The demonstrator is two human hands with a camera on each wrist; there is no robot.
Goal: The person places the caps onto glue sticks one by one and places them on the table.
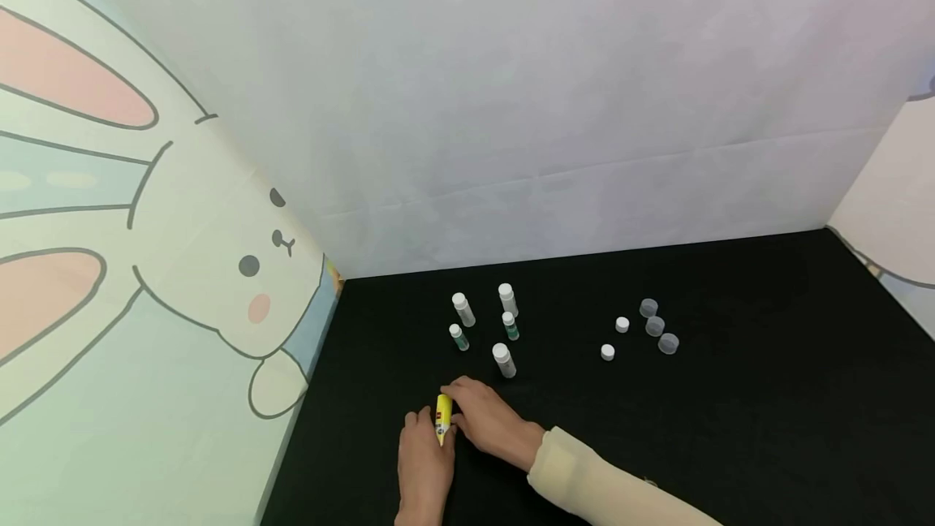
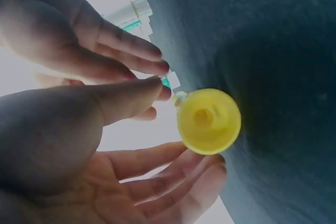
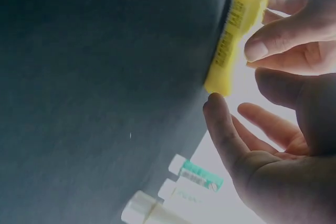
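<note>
- Resting against the yellow tube (image 1: 443, 418), lower centre-left of the head view: left hand (image 1: 426, 459), fingers loosely extended along one side, thumb apart in the left wrist view. Loose contact, no firm grip seen.
- Yellow tube: between both hands, lying roughly level, narrow tip toward bottom of frame; on or just above the desk (image 1: 730, 437), can't tell. Probably light, fairly stiff, smooth plastic; round, so likely to roll or slip if pushed. Not likely fragile. Best hold: mid-barrel, thumb opposite fingers, across the printed side; avoid the narrow tip, poor purchase.
- Right hand (image 1: 488, 420): just right of tube, a fingertip touching its far end, thumb spread well off it in the right wrist view. Not gripping.
- Centre of frame, above the hands: green-labelled bottles (image 1: 458, 338), two, and larger white bottles (image 1: 504, 360), three, all upright, capped.
- Right of centre: two white caps (image 1: 608, 353), then three clear cups (image 1: 668, 344) in a slanting row.
</note>
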